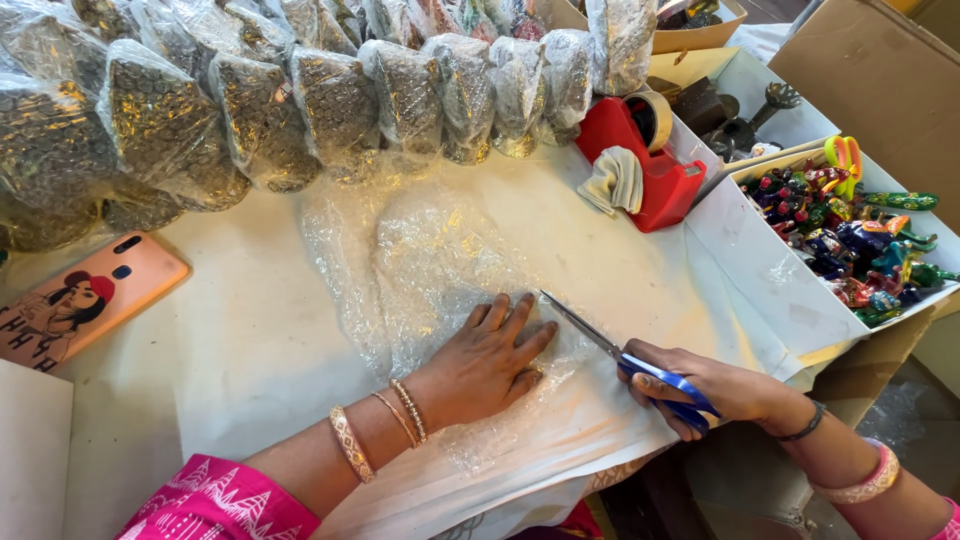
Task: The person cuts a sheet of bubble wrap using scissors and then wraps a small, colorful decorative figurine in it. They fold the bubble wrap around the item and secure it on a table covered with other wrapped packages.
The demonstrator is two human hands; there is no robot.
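**Scissors at the edge of a bubble-wrap sheet**

White paper covers the work table (250,330), and a clear sheet of bubble wrap (420,260) lies flat at its middle. At six o'clock the left hand (485,360) presses palm-down on the sheet, fingers spread and pointing toward one o'clock, holding nothing. Just beside it, at four o'clock, the right hand (705,390) is closed through the blue handles of a pair of scissors (620,350); the blades look nearly closed, their tip close to the left fingertips on the wrap.

From nine to twelve o'clock a row of wrapped bundles (300,100) stands packed side by side, each sealed in bubble wrap over something dark and patterned. At one o'clock sits a red tape dispenser (650,165) with a roll of tape and a cloth draped on it. At three o'clock a white open box (770,270) holds a heap of small, brightly painted figures (850,240). A phone in an orange case (85,300) lies at nine o'clock
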